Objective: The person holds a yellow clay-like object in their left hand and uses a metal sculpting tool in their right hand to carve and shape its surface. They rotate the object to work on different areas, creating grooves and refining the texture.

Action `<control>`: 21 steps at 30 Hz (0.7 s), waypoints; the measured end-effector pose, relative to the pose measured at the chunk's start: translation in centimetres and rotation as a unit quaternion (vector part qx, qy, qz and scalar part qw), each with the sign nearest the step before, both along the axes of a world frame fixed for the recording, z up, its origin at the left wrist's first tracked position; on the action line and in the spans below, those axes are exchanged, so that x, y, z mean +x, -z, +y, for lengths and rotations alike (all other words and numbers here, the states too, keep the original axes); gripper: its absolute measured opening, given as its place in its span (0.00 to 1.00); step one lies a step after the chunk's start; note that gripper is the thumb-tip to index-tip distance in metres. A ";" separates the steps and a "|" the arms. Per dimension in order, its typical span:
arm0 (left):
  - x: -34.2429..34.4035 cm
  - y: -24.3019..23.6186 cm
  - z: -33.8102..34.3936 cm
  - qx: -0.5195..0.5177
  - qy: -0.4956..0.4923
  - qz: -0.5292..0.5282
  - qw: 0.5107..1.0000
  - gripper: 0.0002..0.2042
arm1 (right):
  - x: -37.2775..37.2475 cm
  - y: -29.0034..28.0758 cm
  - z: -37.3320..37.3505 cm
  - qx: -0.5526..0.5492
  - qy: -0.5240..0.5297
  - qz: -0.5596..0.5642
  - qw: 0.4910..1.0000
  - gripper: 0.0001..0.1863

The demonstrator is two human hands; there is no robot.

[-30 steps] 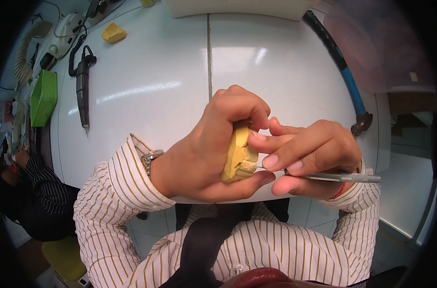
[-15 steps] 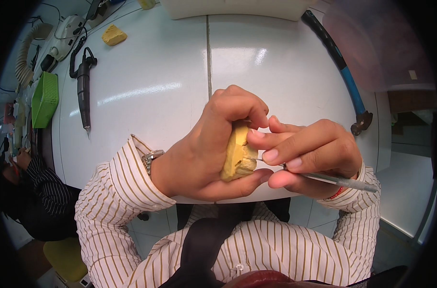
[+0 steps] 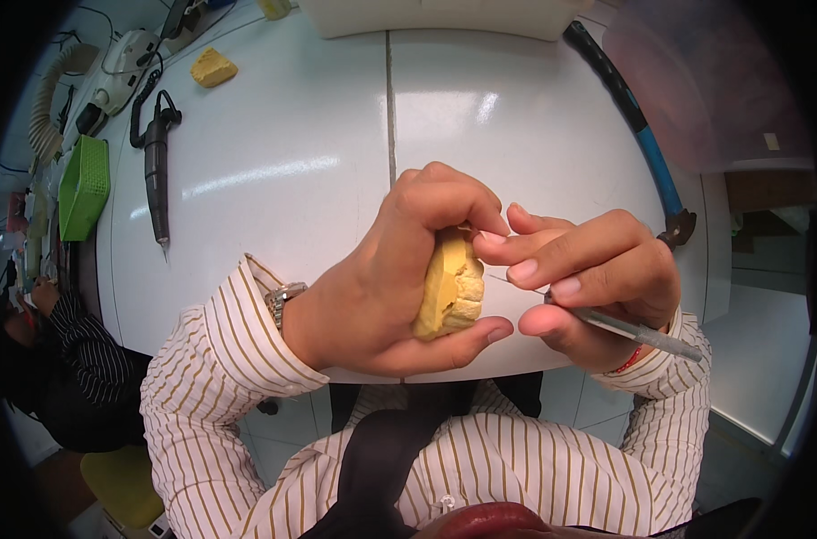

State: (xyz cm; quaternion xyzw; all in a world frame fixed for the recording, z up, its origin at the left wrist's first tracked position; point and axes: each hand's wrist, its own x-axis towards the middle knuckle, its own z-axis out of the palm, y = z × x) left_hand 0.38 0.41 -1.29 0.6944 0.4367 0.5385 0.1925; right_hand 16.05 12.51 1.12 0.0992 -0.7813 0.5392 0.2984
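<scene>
My left hand is wrapped round a yellow cast block with tooth-like ridges on its right side, thumb along its lower end and index finger curled over the top. My right hand grips a slim silver hand tool, its thin tip pointing left toward the ridges, a little apart from them. The right fingertips are very close to the block's upper end; I cannot tell whether they touch it.
A white work table bears a black rotary handpiece on the left, a second yellow piece, a blue-handled hammer on the right and a white container at the back. A green basket stands left, near a co-worker's striped sleeve.
My right hand has shifted slightly up and right, and the tool's tip, which was against the block's ridges half a second ago, now stands off them. My left hand is nearly still.
</scene>
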 end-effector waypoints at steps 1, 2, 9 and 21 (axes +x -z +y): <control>0.1 -0.1 0.1 0.004 -0.004 0.002 1.000 0.29 | 0.0 0.1 0.1 0.005 0.015 0.008 1.000 0.14; 0.1 -0.2 0.0 -0.007 -0.005 -0.003 1.000 0.29 | 0.2 0.0 0.4 0.020 0.032 0.016 0.999 0.14; -0.3 -0.3 -0.1 -0.015 -0.009 0.046 0.999 0.27 | 0.2 0.3 0.1 -0.028 0.147 0.052 0.987 0.14; 0.3 -0.2 -0.3 -0.128 -0.006 -0.088 0.988 0.26 | -0.7 0.5 0.3 -0.027 0.080 0.026 0.996 0.16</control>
